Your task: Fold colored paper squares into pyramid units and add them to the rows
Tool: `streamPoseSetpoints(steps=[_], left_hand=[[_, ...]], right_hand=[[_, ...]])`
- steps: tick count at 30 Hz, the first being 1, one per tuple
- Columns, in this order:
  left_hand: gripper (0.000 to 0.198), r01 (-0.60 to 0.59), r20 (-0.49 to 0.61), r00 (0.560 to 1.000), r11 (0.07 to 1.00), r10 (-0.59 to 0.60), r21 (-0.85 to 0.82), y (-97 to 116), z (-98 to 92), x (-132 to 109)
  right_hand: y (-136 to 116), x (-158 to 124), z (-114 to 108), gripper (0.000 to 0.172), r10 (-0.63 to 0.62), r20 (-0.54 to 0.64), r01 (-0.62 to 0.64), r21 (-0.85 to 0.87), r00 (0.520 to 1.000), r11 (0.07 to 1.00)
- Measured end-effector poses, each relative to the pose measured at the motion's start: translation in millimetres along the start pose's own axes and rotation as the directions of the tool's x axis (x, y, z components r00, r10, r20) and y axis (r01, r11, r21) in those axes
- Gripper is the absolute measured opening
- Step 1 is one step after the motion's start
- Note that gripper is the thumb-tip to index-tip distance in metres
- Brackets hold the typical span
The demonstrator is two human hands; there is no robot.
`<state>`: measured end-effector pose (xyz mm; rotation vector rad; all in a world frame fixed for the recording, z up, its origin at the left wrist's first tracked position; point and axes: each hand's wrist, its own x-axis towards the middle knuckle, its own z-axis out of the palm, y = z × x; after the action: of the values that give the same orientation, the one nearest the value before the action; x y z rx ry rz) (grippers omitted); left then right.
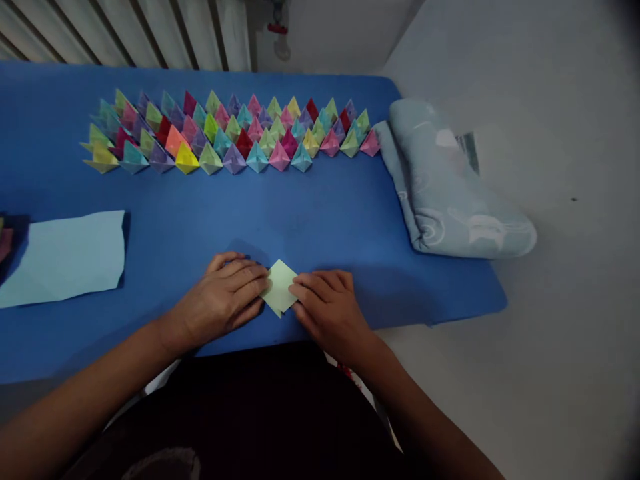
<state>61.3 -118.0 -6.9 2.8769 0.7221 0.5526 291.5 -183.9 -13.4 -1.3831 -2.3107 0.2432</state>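
Observation:
A small pale green folded paper [279, 287] lies on the blue table near its front edge, turned like a diamond, with a small loose flap at its lower tip. My left hand [225, 293] grips its left corner, fingers together. On the other side my right hand [327, 307] pinches the right corner between fingers and thumb. Both hands rest low against the tabletop. Beyond them stand several rows of folded paper boats [257, 157] in many colours, each with a pointed middle.
A folded grey-blue cloth [450, 193] with white patterns lies at the table's right end, close to the wall. To the left is a light blue sheet [75, 257], with some coloured paper [5, 241] at the frame edge. Behind the blue table [320, 207] stands a radiator [125, 30].

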Motion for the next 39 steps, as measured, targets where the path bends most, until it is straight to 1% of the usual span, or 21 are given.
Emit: streamPoseSetpoints(steps=[4, 6, 8, 11, 14, 17, 20, 24, 27, 30, 34, 39], left_hand=[[0.018, -0.055, -0.031, 0.998, 0.995, 0.058, 0.082, 0.8, -0.8, 1.9], [0.016, -0.049, -0.05, 0.997, 0.995, 0.054, 0.09, 2.1, -1.5, 1.8], [0.016, -0.016, -0.065, 0.998, 0.997, 0.021, 0.081, 3.1, -1.7, 1.0], [0.017, 0.065, -0.067, 0.996, 0.997, -0.062, 0.049, 4.5, -0.4, -0.4], [0.02, 0.189, -0.047, 0.981, 0.982, -0.188, 0.013, 6.2, 2.2, -0.4], [0.027, 0.297, -0.03, 0.954, 0.955, -0.297, -0.017, 7.8, 4.3, 1.8], [0.032, 0.375, 0.018, 0.927, 0.926, -0.374, -0.046, 8.7, 4.5, 5.8], [0.032, 0.472, 0.086, 0.881, 0.879, -0.466, -0.07, 10.2, 3.7, 11.0], [0.029, 0.532, 0.103, 0.845, 0.845, -0.525, -0.053, 12.2, 4.2, 13.0], [0.029, 0.554, 0.095, 0.83, 0.832, -0.549, -0.029, 13.8, 5.3, 13.4], [0.028, 0.541, 0.082, 0.838, 0.841, -0.54, 0.009, 14.7, 6.9, 13.1], [0.028, 0.53, 0.057, 0.845, 0.847, -0.532, 0.045, 16.3, 8.2, 13.3]], right_hand=[[-1.8, -2.3, 2.2, 0.015, 0.063, -0.046, -0.062, 0.031, 0.997, 0.998], [-1.2, -2.6, 3.3, 0.014, 0.083, -0.062, -0.081, 0.044, 0.995, 0.996], [-0.4, -2.5, 3.9, 0.014, 0.107, -0.077, -0.102, 0.061, 0.991, 0.993], [0.2, -1.1, 4.5, 0.014, 0.156, -0.091, -0.146, 0.107, 0.984, 0.984], [0.2, 1.8, 5.3, 0.013, 0.215, -0.104, -0.199, 0.148, 0.971, 0.969], [0.2, 5.2, 6.0, 0.015, 0.258, -0.114, -0.24, 0.157, 0.959, 0.958], [0.1, 8.0, 5.8, 0.017, 0.289, -0.093, -0.273, 0.153, 0.953, 0.95], [0.2, 10.9, 5.0, 0.017, 0.319, -0.087, -0.303, 0.156, 0.944, 0.94], [0.3, 13.4, 4.1, 0.017, 0.342, -0.061, -0.331, 0.14, 0.938, 0.933], [0.3, 16.4, 3.0, 0.016, 0.36, -0.04, -0.352, 0.133, 0.932, 0.927], [1.7, 18.4, 0.7, 0.017, 0.372, -0.022, -0.365, 0.151, 0.928, 0.919], [6.7, 15.2, -3.2, 0.009, 0.333, 0.022, -0.329, 0.227, 0.943, 0.917]])
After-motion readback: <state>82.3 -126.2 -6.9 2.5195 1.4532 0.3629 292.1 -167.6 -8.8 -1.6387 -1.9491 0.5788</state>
